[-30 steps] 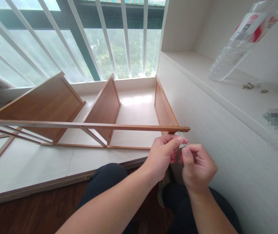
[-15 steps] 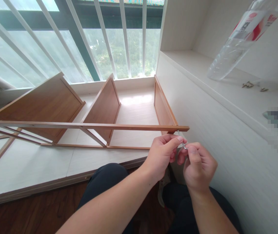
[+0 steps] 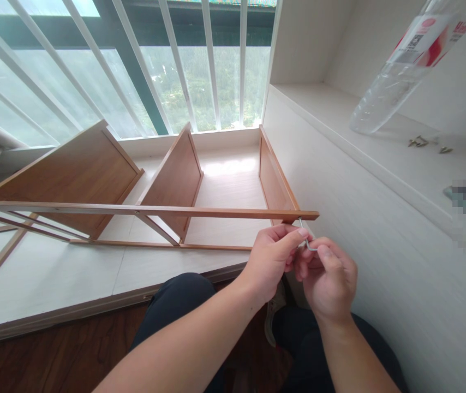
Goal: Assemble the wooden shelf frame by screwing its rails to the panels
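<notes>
1. Two hands: one left hand (image 3: 272, 261), one right hand (image 3: 329, 281).
2. One bent metal key (image 3: 308, 245).
3. Three brown panels (image 3: 69, 177).
4. One clear bottle (image 3: 392, 90).
5. At least three metal screws (image 3: 422, 141), too small to count exactly.
6. One visible shoe (image 3: 273, 320).

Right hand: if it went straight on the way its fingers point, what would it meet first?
Most likely the left hand, just ahead of the right hand, as both pinch the bent metal rod; the exact depth between them is unclear.
</notes>
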Motion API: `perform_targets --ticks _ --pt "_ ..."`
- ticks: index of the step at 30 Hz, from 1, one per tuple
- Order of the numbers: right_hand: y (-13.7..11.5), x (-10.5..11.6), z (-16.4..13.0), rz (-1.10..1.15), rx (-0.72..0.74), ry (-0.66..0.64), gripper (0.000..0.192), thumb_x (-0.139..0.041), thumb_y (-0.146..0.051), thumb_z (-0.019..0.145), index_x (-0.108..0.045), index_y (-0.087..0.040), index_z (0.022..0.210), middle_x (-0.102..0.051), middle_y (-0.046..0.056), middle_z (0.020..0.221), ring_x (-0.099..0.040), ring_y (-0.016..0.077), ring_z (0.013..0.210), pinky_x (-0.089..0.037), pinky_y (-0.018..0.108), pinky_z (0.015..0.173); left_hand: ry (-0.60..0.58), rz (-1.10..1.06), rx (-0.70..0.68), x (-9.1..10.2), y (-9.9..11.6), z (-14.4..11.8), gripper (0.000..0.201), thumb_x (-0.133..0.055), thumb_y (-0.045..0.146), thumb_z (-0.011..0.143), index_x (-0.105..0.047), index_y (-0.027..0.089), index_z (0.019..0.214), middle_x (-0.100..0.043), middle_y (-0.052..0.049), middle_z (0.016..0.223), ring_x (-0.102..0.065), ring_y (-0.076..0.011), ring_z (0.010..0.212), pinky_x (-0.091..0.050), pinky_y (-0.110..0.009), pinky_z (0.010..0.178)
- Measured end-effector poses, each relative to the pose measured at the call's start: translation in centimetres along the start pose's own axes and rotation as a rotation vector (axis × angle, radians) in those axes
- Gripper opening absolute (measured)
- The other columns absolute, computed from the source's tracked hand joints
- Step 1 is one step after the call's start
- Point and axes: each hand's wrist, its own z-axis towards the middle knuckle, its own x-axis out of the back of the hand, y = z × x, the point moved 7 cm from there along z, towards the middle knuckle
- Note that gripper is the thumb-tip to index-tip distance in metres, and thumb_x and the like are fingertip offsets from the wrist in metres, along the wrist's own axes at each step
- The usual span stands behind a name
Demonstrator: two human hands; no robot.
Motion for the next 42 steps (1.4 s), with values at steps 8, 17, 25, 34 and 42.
perform_targets --ticks 8,17,25,34,42 --pt "0.4 -0.5 0.0 0.077 -0.098 -0.024 0.025 -0.057 -0.031 0.094 -0.068 -0.019 0.075 -0.055 -0.003 0.047 -0.048 0.0123 0.039 -0.041 0.023 0.043 -0.023 -0.035 0.003 -0.2 0.1 -0.2 0.032 -0.079 0.044 0.08 -0.066 0.015 0.074 -0.052 0.007 0.051 -0.049 -0.0074 0.035 -0.03 -0.019 0.037" --pt "0.6 -0.7 0.2 0.098 -0.141 -0.058 0.028 -0.056 -0.034 0.093 -0.064 -0.019 0.071 -0.051 -0.003 0.043 -0.047 0.013 0.038 -0.038 0.024 0.042 -0.007 -0.035 0.01 -0.1 0.3 -0.2 0.036 -0.084 0.047 0.074 -0.067 0.015 0.074 -0.057 0.005 0.054 -0.05 -0.0078 0.039 -0.033 -0.02 0.039" --pt "0.9 -0.7 0.1 0.153 -0.172 -0.079 0.029 -0.058 -0.034 0.094 -0.064 -0.019 0.07 -0.05 -0.003 0.044 -0.046 0.0122 0.04 -0.036 0.023 0.043 -0.017 -0.019 -0.002 -0.1 0.3 -0.1 0.037 -0.085 0.048 0.074 -0.067 0.015 0.075 -0.058 0.004 0.056 -0.049 -0.0074 0.039 -0.033 -0.021 0.04" --pt "0.7 -1.0 0.1 0.108 -0.125 -0.082 0.03 -0.053 -0.034 0.096 -0.054 -0.021 0.068 -0.048 -0.004 0.046 -0.045 0.0125 0.042 -0.04 0.026 0.049 -0.046 -0.007 -0.012 -0.5 0.4 -0.3 0.042 -0.084 0.051 0.076 -0.063 0.015 0.07 -0.06 0.003 0.058 -0.052 -0.0083 0.038 -0.033 -0.021 0.04" --pt "0.0 -1.0 -0.2 0.046 0.023 -0.06 0.03 -0.05 -0.038 0.1 -0.056 -0.023 0.075 -0.051 -0.004 0.048 -0.047 0.0149 0.048 -0.041 0.028 0.055 -0.034 0.017 -0.012 -0.4 0.3 -0.2 0.038 -0.081 0.051 0.078 -0.068 0.015 0.076 -0.057 0.004 0.053 -0.049 -0.0086 0.038 -0.033 -0.023 0.043"
